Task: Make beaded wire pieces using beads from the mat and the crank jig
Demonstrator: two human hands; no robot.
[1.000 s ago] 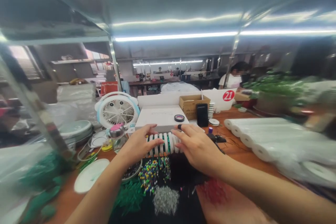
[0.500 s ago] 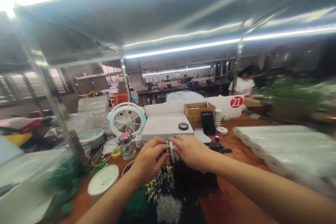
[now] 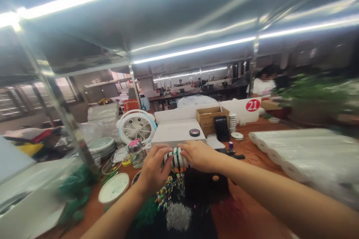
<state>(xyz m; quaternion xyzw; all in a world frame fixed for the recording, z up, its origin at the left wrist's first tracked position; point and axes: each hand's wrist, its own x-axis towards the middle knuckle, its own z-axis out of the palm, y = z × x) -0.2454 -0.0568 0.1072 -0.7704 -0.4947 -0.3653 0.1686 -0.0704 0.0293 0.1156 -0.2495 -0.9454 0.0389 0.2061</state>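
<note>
Working left to right around the middle of my view, a white round dish lies on the orange-brown bench at about 8 o'clock. A glass jar with a pink lid stands at 9 o'clock, and a round white-and-blue fan sits behind it at 10 o'clock.

My left grip comes in from 7 o'clock, closed around the left end of a ribbed bundle of white rings banded with green and black. The bundle sits at dead centre, just in front of a white box, and I can't tell whether it touches the box. I judge it light and fairly stiff, but its ridges and glossy bands could let it roll or slip, and the rings may shift apart if squeezed. The surest hold looks to be at both ends, as it is now.

At 6 o'clock, below the bundle, coloured pin heads and a heap of silver pins lie on a dark mat. My right grip reaches in from 4 o'clock, closed over the bundle's right end, its fingers meeting the rings. Plastic-wrapped white rolls lie on the bench at 3 o'clock.
</note>
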